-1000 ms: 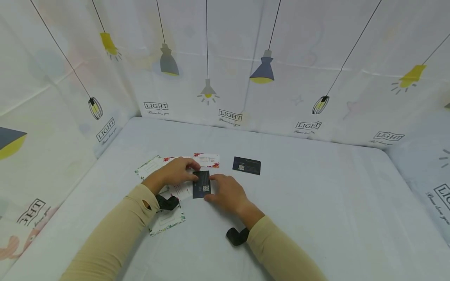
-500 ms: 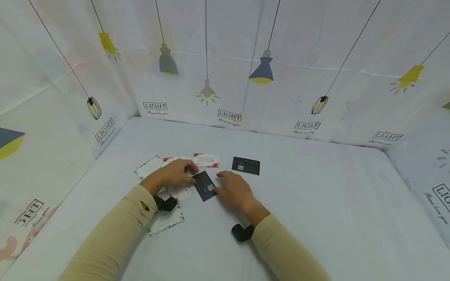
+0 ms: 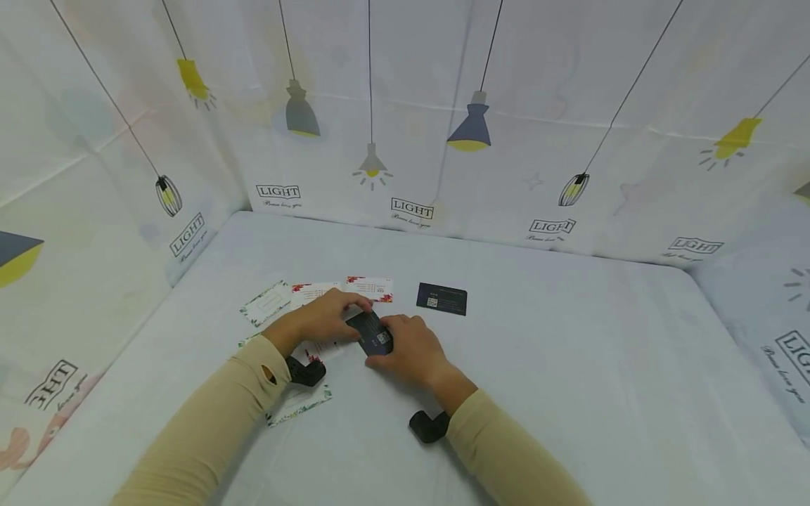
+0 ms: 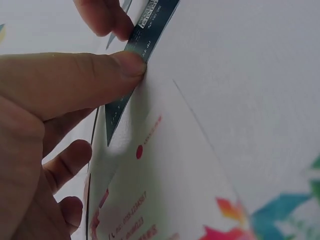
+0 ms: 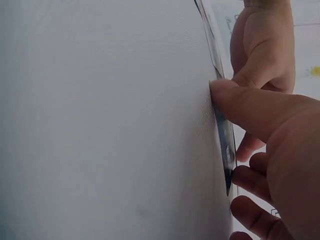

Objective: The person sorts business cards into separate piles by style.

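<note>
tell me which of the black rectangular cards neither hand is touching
The black rectangular card farther right on the white tabletop; the left hand and right hand both hold the other black card.

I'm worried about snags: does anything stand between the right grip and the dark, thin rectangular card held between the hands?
Nothing visible does: the right grip touches the dark, thin rectangular card directly. The second dark rectangular card lies apart, farther away.
</note>
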A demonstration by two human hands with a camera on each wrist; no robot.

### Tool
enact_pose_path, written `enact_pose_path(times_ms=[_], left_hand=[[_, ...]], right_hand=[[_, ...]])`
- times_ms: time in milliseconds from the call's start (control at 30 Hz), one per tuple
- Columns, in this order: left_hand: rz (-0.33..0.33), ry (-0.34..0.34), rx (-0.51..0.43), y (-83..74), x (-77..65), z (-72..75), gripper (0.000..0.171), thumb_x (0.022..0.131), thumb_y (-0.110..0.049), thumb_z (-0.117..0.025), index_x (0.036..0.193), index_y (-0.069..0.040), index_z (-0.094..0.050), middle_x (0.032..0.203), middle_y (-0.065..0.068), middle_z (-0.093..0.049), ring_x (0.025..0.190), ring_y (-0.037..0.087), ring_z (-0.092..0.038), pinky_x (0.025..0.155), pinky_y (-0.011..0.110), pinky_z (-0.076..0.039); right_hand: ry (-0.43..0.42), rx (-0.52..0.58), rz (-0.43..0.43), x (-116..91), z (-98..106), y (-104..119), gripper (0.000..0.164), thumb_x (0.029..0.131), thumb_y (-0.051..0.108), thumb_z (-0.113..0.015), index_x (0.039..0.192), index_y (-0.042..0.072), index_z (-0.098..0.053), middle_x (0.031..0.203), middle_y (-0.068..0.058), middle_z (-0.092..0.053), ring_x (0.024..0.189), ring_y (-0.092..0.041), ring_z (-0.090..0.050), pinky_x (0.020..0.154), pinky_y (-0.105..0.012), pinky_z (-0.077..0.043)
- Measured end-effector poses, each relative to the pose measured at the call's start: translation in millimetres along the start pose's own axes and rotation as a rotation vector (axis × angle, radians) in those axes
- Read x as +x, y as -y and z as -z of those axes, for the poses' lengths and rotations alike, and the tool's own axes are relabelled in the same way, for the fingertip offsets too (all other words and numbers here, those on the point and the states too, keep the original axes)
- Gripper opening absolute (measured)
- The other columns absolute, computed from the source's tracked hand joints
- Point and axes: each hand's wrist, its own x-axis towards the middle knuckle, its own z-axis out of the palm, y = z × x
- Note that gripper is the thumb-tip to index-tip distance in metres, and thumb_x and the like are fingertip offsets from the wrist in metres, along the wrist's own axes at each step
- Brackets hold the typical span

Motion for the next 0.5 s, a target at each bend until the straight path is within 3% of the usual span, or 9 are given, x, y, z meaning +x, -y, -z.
enact_pose_path(times_ms=[233,500], left_hand=[[0.059,-0.002,0.011,-1.2,-1.5,-1.1,0.044,0.084,-0.011,-0.076,0.127,-0.016,-0.065,0.125,0.005,-0.061,0.116,0.027,-0.05,0.099,0.046,-0.042],[0.054,0.002,0.04,-4.7,-0.9,0.8,0.043,0.085,-0.011,-0.077,0.126,-0.011,-0.065,0.127,0.007,-0.061,0.122,0.028,-0.049,0.104,0.047,-0.039]], right_hand=[[0.006,0.047,0.011,0.3,3.8,-3.8,0.057,0.088,0.03,-0.075,0.136,0.003,-0.058,0.128,-0.012,-0.062,0.103,-0.027,-0.053,0.086,-0.041,-0.044],[0.027,0.025,-0.039,2.8,8.3,-5.6,0.059,0.088,0.03,-0.074,0.136,0.0,-0.058,0.127,-0.016,-0.062,0.109,-0.03,-0.053,0.091,-0.044,-0.043]])
